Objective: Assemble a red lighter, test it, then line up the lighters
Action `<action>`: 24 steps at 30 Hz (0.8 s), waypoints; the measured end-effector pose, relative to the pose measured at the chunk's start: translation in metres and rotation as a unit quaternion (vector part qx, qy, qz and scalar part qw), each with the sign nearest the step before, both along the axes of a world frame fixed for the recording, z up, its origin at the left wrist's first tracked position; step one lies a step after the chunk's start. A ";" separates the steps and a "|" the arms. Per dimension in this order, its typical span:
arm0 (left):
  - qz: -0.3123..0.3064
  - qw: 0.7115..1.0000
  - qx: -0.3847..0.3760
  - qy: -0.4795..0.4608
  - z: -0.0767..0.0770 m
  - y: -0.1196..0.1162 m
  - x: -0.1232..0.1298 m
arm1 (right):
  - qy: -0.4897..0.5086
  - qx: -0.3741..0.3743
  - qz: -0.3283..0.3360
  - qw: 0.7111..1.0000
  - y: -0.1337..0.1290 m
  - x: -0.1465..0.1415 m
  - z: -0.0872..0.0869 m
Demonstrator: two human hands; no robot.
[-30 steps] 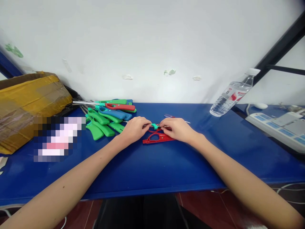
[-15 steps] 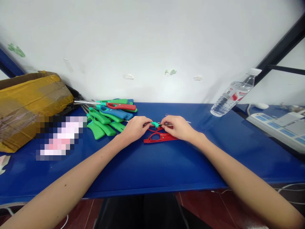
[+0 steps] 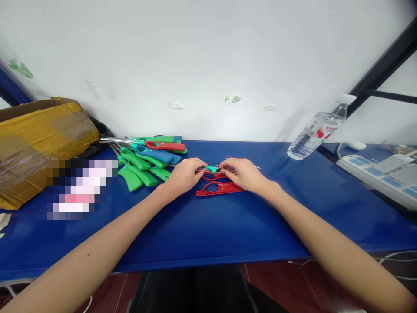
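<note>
Slightly higher than in the earlier frame, the small teal plastic piece is now riding between the hands I'm watching. The left hand and right hand are closing in from either side, their fingertips pinching the piece and a thin metal rod that runs out past the right hand; I can't tell exactly how each finger is gripping. The piece is hovering just above a red plastic lighter handle, which is lying flat on the blue table directly beneath the hands, with its upper loop nearly touching the fingers. To the left, green and blue lighters are sitting in a heap just beside the left hand, near the table's back edge and the white wall. Well to the right, a plastic water bottle is leaning near the table's far corner. I'm seeing plenty of open blue tabletop between the hands and the front edge, with more room stretching toward the bottle.
</note>
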State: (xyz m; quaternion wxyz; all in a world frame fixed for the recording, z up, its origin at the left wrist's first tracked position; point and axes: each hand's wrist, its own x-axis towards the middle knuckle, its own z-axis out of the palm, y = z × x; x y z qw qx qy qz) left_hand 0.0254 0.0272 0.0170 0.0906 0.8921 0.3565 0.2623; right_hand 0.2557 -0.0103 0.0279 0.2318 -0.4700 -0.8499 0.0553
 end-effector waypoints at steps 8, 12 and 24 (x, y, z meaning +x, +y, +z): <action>0.001 1.000 -0.001 0.009 -0.001 0.000 0.000 | 0.000 0.017 0.011 1.000 0.000 0.001 -0.002; 0.002 1.000 -0.001 0.007 -0.002 0.001 -0.001 | 0.001 0.023 0.018 1.000 -0.001 0.000 -0.001; 0.008 1.000 0.006 0.016 -0.002 0.001 0.000 | 0.028 0.017 0.030 0.999 -0.001 -0.002 -0.002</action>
